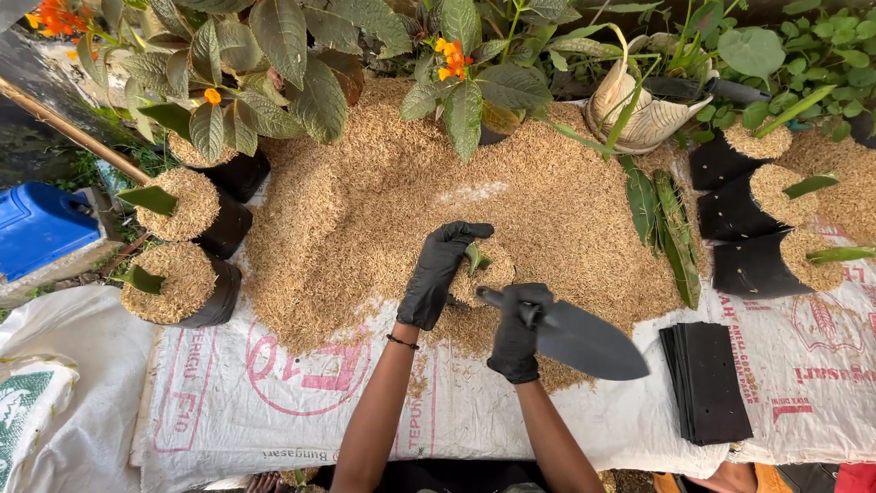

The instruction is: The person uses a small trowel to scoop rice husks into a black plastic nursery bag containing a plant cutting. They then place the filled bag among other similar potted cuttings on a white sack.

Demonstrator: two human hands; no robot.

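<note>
While both black-gloved hands work at the near edge of the rice-husk heap (411, 201), the left hand (438, 274) curls half shut around a small husk-filled bag (488, 274) with a green cutting (474, 257) standing in it. That bag sits just left of and slightly farther than the right hand (516, 333), so the left hand is the nearer 1. Closed tight on its handle, the right hand holds a dark trowel (584, 340) whose long axis runs rightward and a little nearer, blade pointing away from the bag. Flat black bags (707, 383) lie stacked well apart on the right, on the sack-covered surface (274, 402).
</note>
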